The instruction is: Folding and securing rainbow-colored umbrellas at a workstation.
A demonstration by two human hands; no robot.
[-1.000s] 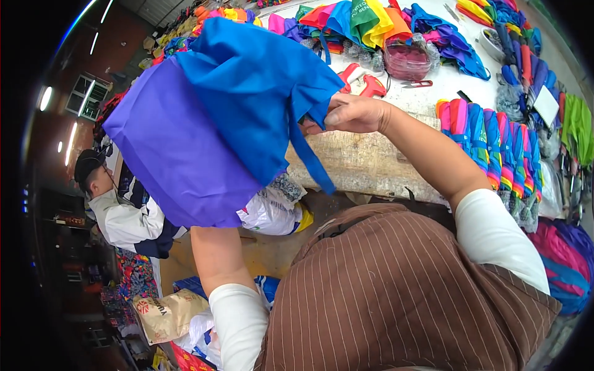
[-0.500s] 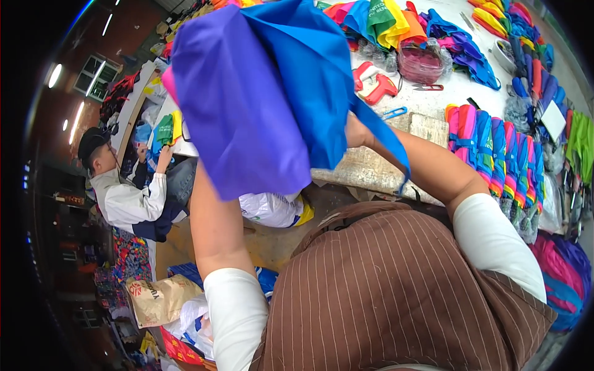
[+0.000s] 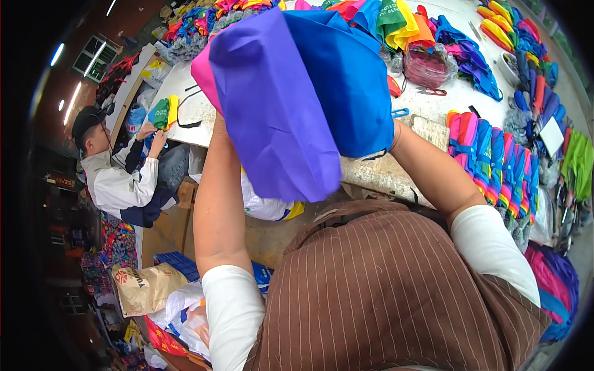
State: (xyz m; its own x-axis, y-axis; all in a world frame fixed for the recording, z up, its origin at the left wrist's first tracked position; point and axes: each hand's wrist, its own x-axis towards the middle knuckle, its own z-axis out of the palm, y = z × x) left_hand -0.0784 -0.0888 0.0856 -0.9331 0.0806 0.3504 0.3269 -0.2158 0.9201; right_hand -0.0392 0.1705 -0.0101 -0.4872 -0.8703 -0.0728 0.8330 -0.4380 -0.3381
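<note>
A loosely folded umbrella canopy point(image 3: 272, 117) with purple, blue and pink panels hangs in the air between my raised arms, above the near edge of the table. Its shaft and handle are out of sight. My left hand point(image 3: 221, 127) reaches up behind the pink and purple side, with just the wrist end showing. At the blue panel's right edge, my right hand point(image 3: 395, 135) goes behind the cloth. The canopy hides the fingers of both hands.
Rolled rainbow umbrellas point(image 3: 489, 151) stand in a row on the white table point(image 3: 461, 68), right of my right arm. Beyond lie a pink container point(image 3: 427, 65), small red-handled snips point(image 3: 432, 92) and colourful folded cloth point(image 3: 402, 25). A co-worker point(image 3: 117, 173) handles cloth at the left.
The canopy has shifted right and turned, showing more pink at its left. The hanging blue strap is now out of sight. My right hand has moved right; the co-worker's hands have moved slightly.
</note>
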